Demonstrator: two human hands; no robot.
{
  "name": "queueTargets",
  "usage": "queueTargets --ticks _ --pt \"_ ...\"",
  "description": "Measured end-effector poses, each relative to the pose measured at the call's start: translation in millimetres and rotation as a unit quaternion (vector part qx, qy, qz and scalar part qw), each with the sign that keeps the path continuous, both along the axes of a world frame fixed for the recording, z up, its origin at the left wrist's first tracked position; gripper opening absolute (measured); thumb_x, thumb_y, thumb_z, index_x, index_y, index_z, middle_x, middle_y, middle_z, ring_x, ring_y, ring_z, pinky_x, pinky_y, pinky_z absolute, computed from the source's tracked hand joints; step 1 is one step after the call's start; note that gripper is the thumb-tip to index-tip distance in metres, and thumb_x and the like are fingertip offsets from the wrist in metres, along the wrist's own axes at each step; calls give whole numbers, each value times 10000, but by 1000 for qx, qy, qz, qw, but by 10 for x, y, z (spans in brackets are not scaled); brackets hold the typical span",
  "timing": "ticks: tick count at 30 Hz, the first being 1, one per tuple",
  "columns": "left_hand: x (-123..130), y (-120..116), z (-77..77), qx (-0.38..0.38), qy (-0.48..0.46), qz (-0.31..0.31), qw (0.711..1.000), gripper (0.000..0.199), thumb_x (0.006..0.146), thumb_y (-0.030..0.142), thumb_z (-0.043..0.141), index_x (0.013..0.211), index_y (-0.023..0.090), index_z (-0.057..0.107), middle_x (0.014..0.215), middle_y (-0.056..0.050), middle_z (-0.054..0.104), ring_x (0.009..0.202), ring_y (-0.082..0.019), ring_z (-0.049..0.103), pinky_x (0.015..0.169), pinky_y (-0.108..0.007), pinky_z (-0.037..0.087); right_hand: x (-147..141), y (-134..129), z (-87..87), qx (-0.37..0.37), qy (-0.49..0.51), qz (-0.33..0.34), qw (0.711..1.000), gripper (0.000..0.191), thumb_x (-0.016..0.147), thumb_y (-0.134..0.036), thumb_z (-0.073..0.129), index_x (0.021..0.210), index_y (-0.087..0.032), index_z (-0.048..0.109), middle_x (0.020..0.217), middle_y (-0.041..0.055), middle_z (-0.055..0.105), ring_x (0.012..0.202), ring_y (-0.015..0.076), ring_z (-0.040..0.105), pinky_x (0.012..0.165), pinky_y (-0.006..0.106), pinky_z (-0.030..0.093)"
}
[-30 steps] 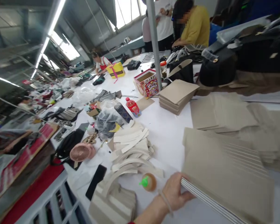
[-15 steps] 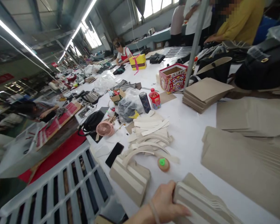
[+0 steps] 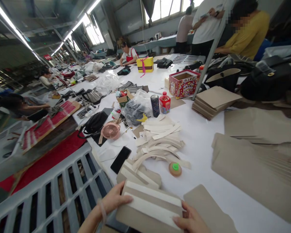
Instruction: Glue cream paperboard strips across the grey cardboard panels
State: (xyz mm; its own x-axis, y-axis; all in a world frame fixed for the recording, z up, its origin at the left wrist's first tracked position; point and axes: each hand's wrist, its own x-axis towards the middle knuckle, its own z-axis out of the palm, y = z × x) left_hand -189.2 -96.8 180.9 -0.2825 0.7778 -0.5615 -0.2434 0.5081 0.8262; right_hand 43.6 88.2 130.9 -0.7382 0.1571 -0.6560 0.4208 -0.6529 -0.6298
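A beige board panel with two white strips (image 3: 149,207) is held between my hands at the bottom centre, tilted above the table's near edge. My left hand (image 3: 115,197), with a band on the wrist, grips its left end, thumb on top. The right end is pinched by my right hand (image 3: 190,217), whose thumb lies on the lower white strip. Whether more panels are stacked beneath it, I cannot tell. Just beyond lie similar strip-covered panels (image 3: 138,176), partly hidden behind the held one. A plain beige board (image 3: 206,207) rests to the right of my right hand.
Curved cream strips (image 3: 163,142), a green-capped round container (image 3: 175,169) and a black phone (image 3: 120,159) lie ahead. Large beige sheets (image 3: 254,174) cover the right side. A grey slatted plastic crate (image 3: 63,191) stands at left. A pink fan (image 3: 111,130) and red bottle (image 3: 165,103) are farther back.
The strip-covered panel has moved left from the plain board, with my left hand on it. My right hand has come into view, holding its right end.
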Motion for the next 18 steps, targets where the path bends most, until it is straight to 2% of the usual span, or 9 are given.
queueTargets --ticks 3,8,14,18 --pt "-286 -62 -52 -24 31 -29 999 553 579 438 688 1056 192 559 998 -24 656 970 -235 574 880 -362 420 -242 -187 -117 -33 11 -20 999 508 497 -300 647 992 -217 572 730 33 685 530 186 607 448 254 449" --pt "-685 -72 -212 -57 83 -39 994 523 556 426 691 1004 200 544 990 -7 650 973 -225 561 854 -332 434 -552 -330 -255 -56 -4 -55 997 526 493 -267 636 1006 -212 537 778 45 701 678 252 656 539 316 501" --pt "-1114 20 -399 -88 140 -28 986 456 556 388 679 924 168 523 879 -5 643 888 -224 578 770 -313 453 -955 -328 -215 -55 4 -107 993 520 479 -235 643 985 -232 524 854 38 702 811 290 649 628 389 518" --pt "-1197 63 -416 -91 163 -19 982 472 591 390 636 986 166 506 929 -27 644 905 -231 584 793 -324 446 -1053 -345 -240 -14 20 -123 992 515 490 -261 674 986 -217 543 894 52 696 893 298 628 711 419 506"
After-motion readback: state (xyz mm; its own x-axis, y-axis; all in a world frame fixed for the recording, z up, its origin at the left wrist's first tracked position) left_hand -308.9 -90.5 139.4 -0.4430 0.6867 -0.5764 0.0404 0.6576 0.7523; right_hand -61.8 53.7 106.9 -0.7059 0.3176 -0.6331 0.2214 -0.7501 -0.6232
